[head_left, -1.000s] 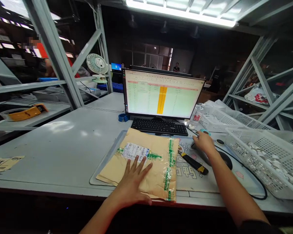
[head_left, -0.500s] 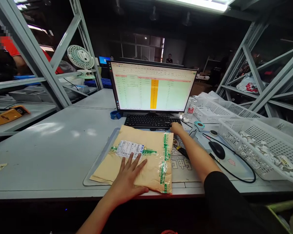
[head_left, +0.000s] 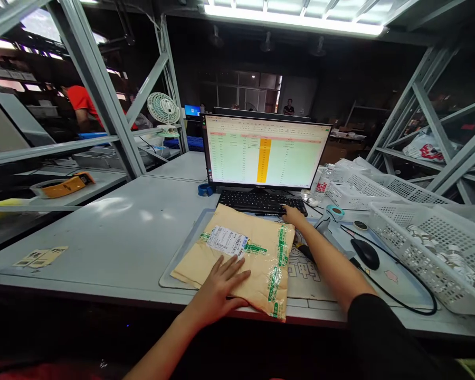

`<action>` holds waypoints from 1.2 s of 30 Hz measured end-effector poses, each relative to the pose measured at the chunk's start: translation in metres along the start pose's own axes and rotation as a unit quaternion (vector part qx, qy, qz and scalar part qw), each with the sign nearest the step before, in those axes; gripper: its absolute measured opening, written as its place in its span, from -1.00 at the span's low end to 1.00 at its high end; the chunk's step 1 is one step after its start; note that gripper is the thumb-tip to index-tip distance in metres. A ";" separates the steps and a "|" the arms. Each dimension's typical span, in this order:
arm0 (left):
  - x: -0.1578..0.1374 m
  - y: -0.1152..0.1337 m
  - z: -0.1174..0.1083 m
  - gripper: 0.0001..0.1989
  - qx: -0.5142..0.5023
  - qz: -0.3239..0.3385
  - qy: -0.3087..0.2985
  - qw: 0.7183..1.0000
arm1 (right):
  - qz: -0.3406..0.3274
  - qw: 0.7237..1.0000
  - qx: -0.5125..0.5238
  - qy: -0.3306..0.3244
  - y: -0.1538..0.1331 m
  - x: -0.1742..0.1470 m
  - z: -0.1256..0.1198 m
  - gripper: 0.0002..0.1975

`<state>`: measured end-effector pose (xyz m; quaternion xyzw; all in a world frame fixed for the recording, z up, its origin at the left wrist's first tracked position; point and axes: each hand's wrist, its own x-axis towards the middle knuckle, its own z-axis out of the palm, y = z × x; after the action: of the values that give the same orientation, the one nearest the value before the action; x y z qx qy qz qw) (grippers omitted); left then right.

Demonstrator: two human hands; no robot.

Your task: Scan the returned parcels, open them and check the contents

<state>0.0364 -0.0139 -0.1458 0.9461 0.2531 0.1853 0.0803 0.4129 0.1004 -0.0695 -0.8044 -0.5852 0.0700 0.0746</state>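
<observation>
My left hand (head_left: 220, 289) lies flat with spread fingers on a tan paper parcel (head_left: 257, 269), close to its front edge. Green printed tape runs down the parcel's right side, and a white shipping label (head_left: 227, 240) is stuck on its upper part. My right hand (head_left: 295, 215) reaches past the parcel to the right part of the black keyboard (head_left: 253, 201). One finger stretches onto the keys; the others are partly hidden, and the hand holds nothing. Behind the keyboard a monitor (head_left: 229, 163) shows a spreadsheet with one orange column.
White mesh baskets (head_left: 423, 285), one with small bottles, line the right side. A black mouse (head_left: 364, 253) and its cable lie nearer. A blue tape roll (head_left: 206, 190) stands left of the keyboard. Paper labels (head_left: 41, 257) lie at left, and metal frame posts (head_left: 103, 89) flank the desk.
The view has swung left, so the scene sits further right. On the spreadsheet the outlined cell has moved a few columns right. Both hands keep nearly the same places.
</observation>
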 end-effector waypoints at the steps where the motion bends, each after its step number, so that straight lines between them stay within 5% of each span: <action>1: -0.002 0.000 0.001 -0.57 -0.007 0.029 0.023 0.999 | -0.008 1.000 0.009 0.011 0.005 -0.009 -0.002 -0.58; 6: -0.007 0.002 -0.001 -0.70 -0.081 0.118 0.129 0.981 | -0.038 0.998 0.046 0.035 0.047 -0.072 -0.005 -0.59; 11: 0.001 0.001 -0.034 -0.77 -0.039 -0.028 0.316 0.948 | -0.062 0.996 0.057 0.028 0.071 -0.150 0.026 -0.53; 16: 0.032 0.005 -0.117 -0.74 0.094 -0.137 0.420 0.892 | -0.045 0.997 0.014 0.065 0.069 -0.181 0.051 -0.33; 20: 0.071 0.017 -0.206 -0.61 0.146 -0.138 0.352 0.914 | -0.048 0.991 0.081 0.091 0.066 -0.168 0.032 -0.37; 23: 0.104 0.026 -0.244 -0.59 0.177 -0.115 0.230 0.950 | -0.050 0.952 0.246 0.178 0.053 -0.159 -0.010 -0.42; 28: 0.157 0.042 -0.214 -0.72 0.131 -0.072 0.068 0.986 | -0.167 0.839 0.451 0.254 -0.011 -0.158 -0.090 -0.39; 32: 0.162 0.046 -0.189 -0.70 0.105 -0.064 0.041 0.992 | -0.233 0.860 0.387 0.239 -0.046 -0.152 -0.115 -0.41; 36: 0.127 0.012 -0.217 -0.68 0.147 -0.106 0.023 0.983 | -0.208 0.875 0.346 0.265 -0.027 -0.132 -0.117 -0.50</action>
<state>0.0591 0.0528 0.0957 0.9111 0.3777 0.1586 -0.0461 0.3708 -0.0212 0.0535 -0.5750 -0.6359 0.0353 0.5136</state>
